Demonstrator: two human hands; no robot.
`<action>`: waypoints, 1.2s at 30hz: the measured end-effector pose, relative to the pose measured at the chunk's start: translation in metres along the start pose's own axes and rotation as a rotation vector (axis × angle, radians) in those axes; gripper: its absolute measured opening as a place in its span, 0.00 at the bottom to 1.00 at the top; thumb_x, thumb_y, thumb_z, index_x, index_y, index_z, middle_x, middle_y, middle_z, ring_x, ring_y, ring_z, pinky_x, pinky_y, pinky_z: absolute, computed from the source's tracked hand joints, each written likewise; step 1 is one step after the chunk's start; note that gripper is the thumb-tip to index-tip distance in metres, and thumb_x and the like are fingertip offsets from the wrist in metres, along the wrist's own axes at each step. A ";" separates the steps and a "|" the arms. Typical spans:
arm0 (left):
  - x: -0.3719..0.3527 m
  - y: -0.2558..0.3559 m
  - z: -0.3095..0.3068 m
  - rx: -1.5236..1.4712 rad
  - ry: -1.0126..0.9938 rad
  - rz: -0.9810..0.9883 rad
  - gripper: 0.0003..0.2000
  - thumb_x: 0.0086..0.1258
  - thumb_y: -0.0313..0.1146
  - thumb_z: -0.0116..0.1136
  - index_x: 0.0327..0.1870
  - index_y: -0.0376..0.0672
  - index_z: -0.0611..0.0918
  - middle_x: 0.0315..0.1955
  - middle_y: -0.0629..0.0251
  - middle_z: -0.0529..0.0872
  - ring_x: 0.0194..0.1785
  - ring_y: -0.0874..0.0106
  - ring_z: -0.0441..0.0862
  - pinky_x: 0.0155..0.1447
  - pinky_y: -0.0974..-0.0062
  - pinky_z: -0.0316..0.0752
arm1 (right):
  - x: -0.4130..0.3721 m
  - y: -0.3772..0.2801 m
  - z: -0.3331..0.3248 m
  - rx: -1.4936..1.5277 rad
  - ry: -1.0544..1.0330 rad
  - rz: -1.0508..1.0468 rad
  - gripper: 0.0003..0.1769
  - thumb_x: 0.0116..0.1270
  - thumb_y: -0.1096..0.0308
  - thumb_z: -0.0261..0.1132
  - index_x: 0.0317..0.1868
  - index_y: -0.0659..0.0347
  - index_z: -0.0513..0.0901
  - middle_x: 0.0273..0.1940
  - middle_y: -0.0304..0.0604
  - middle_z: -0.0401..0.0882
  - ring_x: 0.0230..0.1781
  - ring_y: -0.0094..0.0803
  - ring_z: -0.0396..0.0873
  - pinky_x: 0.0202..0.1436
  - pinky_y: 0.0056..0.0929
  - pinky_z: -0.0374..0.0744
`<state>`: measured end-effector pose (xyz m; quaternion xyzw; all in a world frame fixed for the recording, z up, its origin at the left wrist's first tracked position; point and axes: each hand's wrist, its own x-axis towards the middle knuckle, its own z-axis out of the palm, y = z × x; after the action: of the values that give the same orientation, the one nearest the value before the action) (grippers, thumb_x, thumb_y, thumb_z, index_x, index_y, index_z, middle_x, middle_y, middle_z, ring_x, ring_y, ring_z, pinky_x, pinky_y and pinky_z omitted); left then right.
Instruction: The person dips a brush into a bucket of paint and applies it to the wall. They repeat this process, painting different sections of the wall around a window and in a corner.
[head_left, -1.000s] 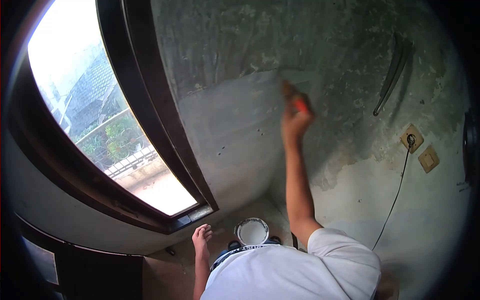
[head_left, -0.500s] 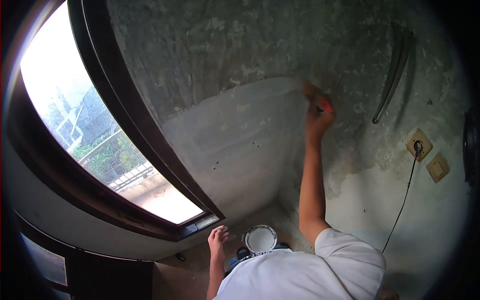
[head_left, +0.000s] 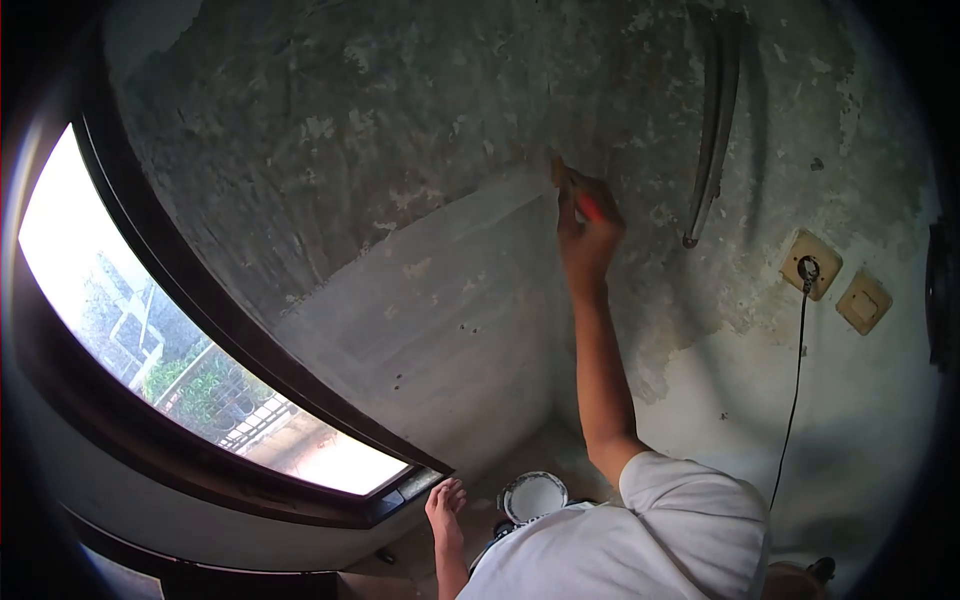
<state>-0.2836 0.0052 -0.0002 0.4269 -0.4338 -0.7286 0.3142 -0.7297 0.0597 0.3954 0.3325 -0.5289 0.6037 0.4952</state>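
Observation:
My right hand [head_left: 590, 235] is raised at the wall corner, fingers closed round a red-handled paintbrush [head_left: 558, 172]. The brush's brownish end points up to the left and is at the wall surface; contact itself is hard to make out. Beside it, a lighter grey coated area of wall [head_left: 450, 270] borders the dark, patchy upper wall [head_left: 330, 150]. Low near the window sill hangs my left hand [head_left: 446, 500], fingers loosely curled and holding nothing visible. On the floor by my feet stands a bucket [head_left: 535, 497] with whitish content.
A window with a dark frame [head_left: 290, 385] fills the left side. On the right wall are a socket with a plug [head_left: 808, 268], its black cable [head_left: 790, 420], a switch plate [head_left: 863, 302] and a hanging dark strap-like loop [head_left: 712, 130].
My view has shifted, so the window and sockets sit further left. My right hand with the paintbrush has moved slightly left to the corner. My left hand stays low.

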 end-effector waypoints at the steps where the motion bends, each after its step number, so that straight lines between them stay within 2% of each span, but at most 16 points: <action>1: 0.002 -0.001 0.000 0.011 0.005 0.006 0.14 0.89 0.40 0.58 0.62 0.42 0.89 0.55 0.59 0.95 0.49 0.70 0.93 0.55 0.70 0.86 | -0.003 0.016 0.005 -0.048 -0.066 0.148 0.12 0.73 0.79 0.74 0.54 0.61 0.93 0.47 0.47 0.94 0.44 0.44 0.92 0.46 0.38 0.88; 4: 0.004 -0.009 0.000 -0.001 -0.009 0.008 0.14 0.89 0.41 0.58 0.62 0.42 0.89 0.56 0.59 0.95 0.49 0.70 0.93 0.56 0.70 0.86 | -0.025 0.028 0.018 -0.023 -0.154 -0.044 0.10 0.73 0.79 0.74 0.52 0.61 0.93 0.46 0.47 0.94 0.44 0.44 0.93 0.46 0.38 0.88; 5: 0.004 -0.011 0.000 0.035 -0.003 -0.012 0.14 0.90 0.40 0.57 0.62 0.43 0.89 0.56 0.58 0.95 0.50 0.69 0.93 0.57 0.69 0.86 | -0.031 0.020 0.016 0.123 -0.152 0.034 0.09 0.73 0.79 0.74 0.51 0.61 0.93 0.45 0.49 0.93 0.44 0.46 0.93 0.47 0.38 0.88; 9: 0.006 -0.011 0.008 0.062 -0.026 -0.066 0.14 0.90 0.40 0.57 0.63 0.43 0.88 0.56 0.59 0.95 0.50 0.69 0.93 0.57 0.69 0.86 | -0.025 0.031 -0.006 0.208 -0.178 0.092 0.09 0.72 0.78 0.75 0.51 0.61 0.93 0.44 0.50 0.93 0.44 0.46 0.93 0.48 0.37 0.88; 12: 0.012 -0.009 0.016 0.068 -0.080 -0.040 0.15 0.90 0.40 0.57 0.63 0.42 0.88 0.56 0.59 0.95 0.51 0.69 0.93 0.57 0.69 0.86 | -0.008 0.045 0.004 0.138 0.016 0.153 0.10 0.72 0.78 0.75 0.51 0.61 0.93 0.45 0.50 0.94 0.45 0.45 0.94 0.49 0.35 0.88; 14: 0.013 -0.012 0.019 0.064 -0.086 -0.062 0.15 0.90 0.40 0.57 0.63 0.42 0.88 0.56 0.59 0.95 0.51 0.69 0.93 0.57 0.69 0.86 | -0.020 0.048 0.018 -0.009 -0.128 -0.077 0.11 0.73 0.79 0.74 0.53 0.61 0.94 0.46 0.49 0.94 0.44 0.41 0.95 0.49 0.33 0.88; 15: 0.013 -0.009 0.023 0.061 -0.093 -0.058 0.15 0.90 0.40 0.57 0.63 0.42 0.88 0.56 0.59 0.95 0.51 0.69 0.93 0.57 0.69 0.86 | -0.022 0.041 0.011 -0.015 -0.128 -0.076 0.11 0.73 0.79 0.74 0.53 0.61 0.94 0.46 0.49 0.94 0.44 0.41 0.95 0.49 0.33 0.88; 17: 0.020 -0.005 0.029 0.046 -0.094 -0.066 0.15 0.90 0.39 0.56 0.63 0.41 0.88 0.56 0.58 0.95 0.51 0.69 0.93 0.57 0.70 0.86 | -0.018 0.020 -0.001 0.232 -0.209 0.272 0.11 0.74 0.79 0.74 0.54 0.60 0.94 0.47 0.48 0.94 0.45 0.40 0.94 0.49 0.33 0.87; 18: 0.023 -0.004 0.030 0.046 -0.096 -0.064 0.15 0.90 0.39 0.56 0.63 0.41 0.88 0.56 0.58 0.95 0.51 0.69 0.93 0.57 0.70 0.86 | -0.014 0.024 -0.003 0.232 -0.207 0.269 0.11 0.74 0.79 0.74 0.54 0.60 0.94 0.47 0.48 0.94 0.45 0.40 0.94 0.49 0.33 0.87; 20: 0.022 -0.003 0.028 0.059 -0.112 -0.044 0.15 0.90 0.39 0.56 0.64 0.41 0.88 0.56 0.59 0.95 0.51 0.70 0.93 0.57 0.70 0.86 | -0.004 0.039 -0.011 0.073 -0.058 0.109 0.12 0.74 0.79 0.74 0.55 0.61 0.94 0.47 0.48 0.94 0.43 0.35 0.94 0.46 0.31 0.88; 23: 0.016 -0.002 0.022 0.058 -0.142 -0.020 0.14 0.90 0.39 0.56 0.64 0.42 0.88 0.55 0.59 0.95 0.51 0.70 0.93 0.57 0.70 0.86 | -0.011 0.061 0.008 -0.010 -0.161 -0.024 0.12 0.75 0.79 0.73 0.56 0.62 0.94 0.46 0.47 0.94 0.43 0.33 0.93 0.46 0.31 0.88; 27: 0.017 -0.004 0.011 0.076 -0.098 -0.075 0.14 0.90 0.38 0.56 0.63 0.42 0.88 0.55 0.60 0.95 0.51 0.70 0.93 0.58 0.70 0.86 | -0.012 0.052 -0.004 0.085 -0.197 0.161 0.14 0.75 0.80 0.73 0.57 0.62 0.94 0.46 0.47 0.95 0.42 0.34 0.93 0.47 0.30 0.87; 29: 0.018 -0.007 0.006 0.059 -0.100 -0.067 0.14 0.90 0.38 0.56 0.63 0.42 0.88 0.55 0.60 0.95 0.51 0.70 0.93 0.58 0.70 0.86 | -0.012 0.051 -0.007 0.156 -0.056 0.313 0.13 0.75 0.80 0.73 0.57 0.62 0.94 0.47 0.48 0.95 0.42 0.37 0.94 0.49 0.30 0.88; 30: 0.017 -0.008 0.004 0.047 -0.106 -0.060 0.14 0.90 0.38 0.56 0.63 0.42 0.88 0.55 0.60 0.95 0.51 0.70 0.93 0.58 0.70 0.86 | -0.016 0.046 -0.005 0.154 -0.064 0.317 0.13 0.75 0.80 0.73 0.57 0.62 0.94 0.47 0.48 0.95 0.42 0.37 0.94 0.49 0.30 0.88; 32: 0.012 -0.011 0.000 0.038 -0.141 -0.039 0.14 0.90 0.38 0.56 0.63 0.42 0.88 0.56 0.59 0.95 0.52 0.70 0.93 0.57 0.70 0.86 | -0.024 0.027 0.008 0.078 -0.203 0.026 0.14 0.74 0.80 0.73 0.57 0.62 0.94 0.47 0.48 0.95 0.43 0.37 0.95 0.49 0.28 0.88; 36: 0.021 -0.011 0.004 0.038 -0.123 -0.076 0.14 0.90 0.38 0.56 0.63 0.41 0.88 0.55 0.59 0.95 0.50 0.69 0.93 0.57 0.70 0.85 | -0.025 -0.041 0.001 0.299 -0.362 0.169 0.15 0.73 0.81 0.73 0.56 0.62 0.95 0.47 0.47 0.95 0.46 0.39 0.95 0.50 0.30 0.89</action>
<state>-0.2973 -0.0064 -0.0169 0.4035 -0.4496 -0.7565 0.2507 -0.6840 0.0504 0.3852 0.4595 -0.5398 0.6450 0.2856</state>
